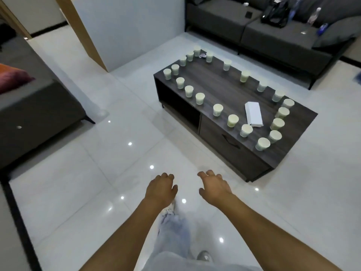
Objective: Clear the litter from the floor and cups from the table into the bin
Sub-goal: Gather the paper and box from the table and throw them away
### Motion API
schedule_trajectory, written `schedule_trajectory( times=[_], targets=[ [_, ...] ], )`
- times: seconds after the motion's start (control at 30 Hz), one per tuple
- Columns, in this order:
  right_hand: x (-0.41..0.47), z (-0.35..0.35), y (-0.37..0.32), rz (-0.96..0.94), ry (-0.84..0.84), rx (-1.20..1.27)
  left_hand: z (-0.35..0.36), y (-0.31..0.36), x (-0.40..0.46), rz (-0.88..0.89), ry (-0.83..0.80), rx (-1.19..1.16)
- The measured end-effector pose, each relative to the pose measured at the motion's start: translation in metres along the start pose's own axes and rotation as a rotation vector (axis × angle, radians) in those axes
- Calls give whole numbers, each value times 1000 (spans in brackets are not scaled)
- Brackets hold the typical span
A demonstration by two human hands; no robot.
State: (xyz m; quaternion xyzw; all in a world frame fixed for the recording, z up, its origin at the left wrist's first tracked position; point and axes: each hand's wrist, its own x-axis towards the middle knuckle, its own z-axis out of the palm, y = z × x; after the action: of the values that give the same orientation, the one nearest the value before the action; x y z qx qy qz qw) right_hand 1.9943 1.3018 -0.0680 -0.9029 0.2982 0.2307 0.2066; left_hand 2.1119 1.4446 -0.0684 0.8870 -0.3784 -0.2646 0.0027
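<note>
Several pale paper cups [232,120] stand upright in a ring along the edges of a dark wooden coffee table [224,89]. A white box [253,114] lies flat on the table inside the ring, near its right end. A small crumpled scrap [202,55] sits at the table's far corner. My left hand [161,189] and my right hand [214,187] hover side by side over the glossy white floor, short of the table, fingers loosely curled and holding nothing. No bin is in view.
A grey sofa [273,32] behind the table carries a black bag [276,13], bottles [313,16] and small items. Another grey sofa [39,114] with a pink cushion [11,77] stands at left. A white partition [127,30] rises at the back. My legs and shoes show below.
</note>
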Motion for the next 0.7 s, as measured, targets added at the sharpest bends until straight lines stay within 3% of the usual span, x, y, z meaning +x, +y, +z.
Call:
schedule_trajectory(
  times=[0.37, 0.7],
  targets=[
    [220, -121, -98, -15, 5, 108, -153, -112, 212, -23, 45, 15],
    [422, -230, -110, -1, -37, 120, -253, -145, 419, -26, 38, -22]
  ],
)
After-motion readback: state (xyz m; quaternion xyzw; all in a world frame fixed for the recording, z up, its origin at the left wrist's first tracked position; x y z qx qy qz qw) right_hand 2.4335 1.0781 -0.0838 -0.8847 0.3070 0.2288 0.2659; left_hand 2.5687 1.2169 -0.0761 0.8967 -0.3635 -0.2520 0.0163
